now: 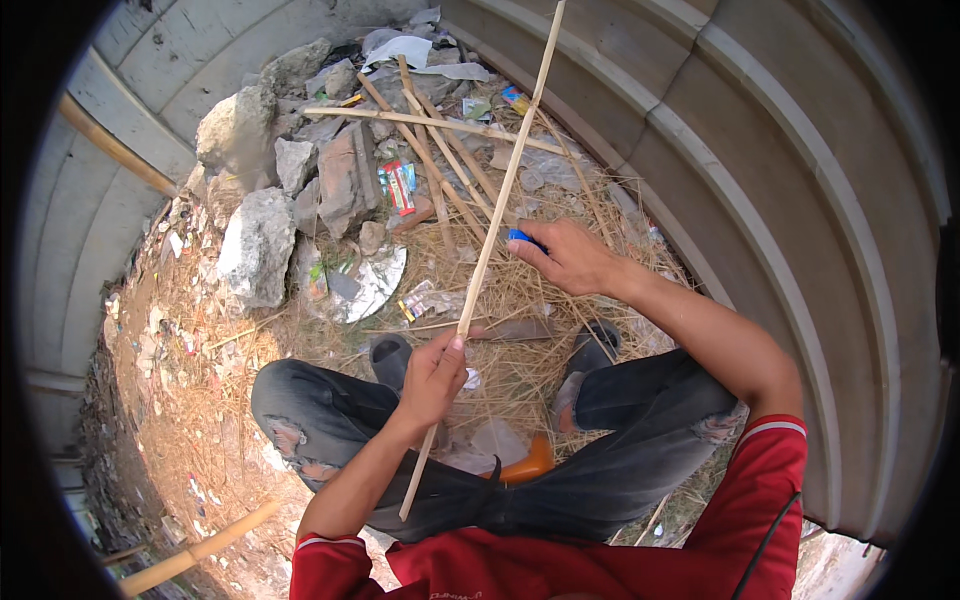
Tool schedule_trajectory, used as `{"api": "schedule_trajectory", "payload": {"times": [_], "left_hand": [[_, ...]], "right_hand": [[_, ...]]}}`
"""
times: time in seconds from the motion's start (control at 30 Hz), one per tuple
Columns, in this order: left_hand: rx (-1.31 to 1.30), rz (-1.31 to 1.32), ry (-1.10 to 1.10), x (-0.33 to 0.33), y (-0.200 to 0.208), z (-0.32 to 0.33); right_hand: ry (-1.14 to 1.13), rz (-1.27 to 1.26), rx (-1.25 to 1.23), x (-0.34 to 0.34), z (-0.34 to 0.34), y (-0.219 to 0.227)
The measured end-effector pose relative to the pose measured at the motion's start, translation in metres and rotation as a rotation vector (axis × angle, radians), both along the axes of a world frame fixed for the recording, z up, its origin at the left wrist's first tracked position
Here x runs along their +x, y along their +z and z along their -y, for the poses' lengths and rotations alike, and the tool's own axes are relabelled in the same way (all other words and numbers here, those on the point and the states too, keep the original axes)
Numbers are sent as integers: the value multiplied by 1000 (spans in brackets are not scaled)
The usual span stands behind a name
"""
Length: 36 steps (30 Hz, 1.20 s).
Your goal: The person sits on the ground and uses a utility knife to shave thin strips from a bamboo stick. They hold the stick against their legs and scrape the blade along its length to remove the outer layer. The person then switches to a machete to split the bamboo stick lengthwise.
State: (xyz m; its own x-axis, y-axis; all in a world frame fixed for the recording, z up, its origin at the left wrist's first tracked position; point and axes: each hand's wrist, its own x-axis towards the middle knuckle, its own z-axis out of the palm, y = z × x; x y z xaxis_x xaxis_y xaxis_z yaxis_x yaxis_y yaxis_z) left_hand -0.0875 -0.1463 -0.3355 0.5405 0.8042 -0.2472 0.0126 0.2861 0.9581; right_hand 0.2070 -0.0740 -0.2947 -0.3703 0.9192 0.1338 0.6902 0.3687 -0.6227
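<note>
My left hand [433, 380] is closed around a long, thin bamboo strip [508, 185], a little below its middle. The strip slants from near my lap up to the top of the view, tilted to the right. To the right of it, my right hand [568, 257] grips a small object with a bright blue end [520, 237]. Its fingers hide the rest, so its kind cannot be made out. The blue end is close to the strip, and I cannot tell whether the two touch.
Broken concrete chunks [258, 245] and a brick lump [347, 178] lie ahead with several bamboo sticks [440, 150]. Corrugated metal sheeting [770, 200] rises on the right. Straw and litter cover the ground between my feet, near an orange object [527, 460]. A bamboo pole [205, 550] is at lower left.
</note>
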Motion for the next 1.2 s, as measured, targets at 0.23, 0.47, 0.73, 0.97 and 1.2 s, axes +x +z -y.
{"api": "schedule_trajectory", "payload": {"times": [0.23, 0.47, 0.73, 0.97, 1.2], "left_hand": [[-26, 51, 63, -4, 10, -6], [-8, 20, 20, -10, 15, -4], [123, -76, -103, -4, 18, 12], [129, -129, -140, -2, 14, 12], [142, -139, -222, -6, 11, 19]], "right_hand": [[45, 74, 8, -54, 23, 21], [-71, 123, 8, -38, 3, 17], [-507, 73, 61, 75, -34, 15], [-656, 107, 49, 82, -36, 23], [-868, -48, 268, 140, -30, 26]]}}
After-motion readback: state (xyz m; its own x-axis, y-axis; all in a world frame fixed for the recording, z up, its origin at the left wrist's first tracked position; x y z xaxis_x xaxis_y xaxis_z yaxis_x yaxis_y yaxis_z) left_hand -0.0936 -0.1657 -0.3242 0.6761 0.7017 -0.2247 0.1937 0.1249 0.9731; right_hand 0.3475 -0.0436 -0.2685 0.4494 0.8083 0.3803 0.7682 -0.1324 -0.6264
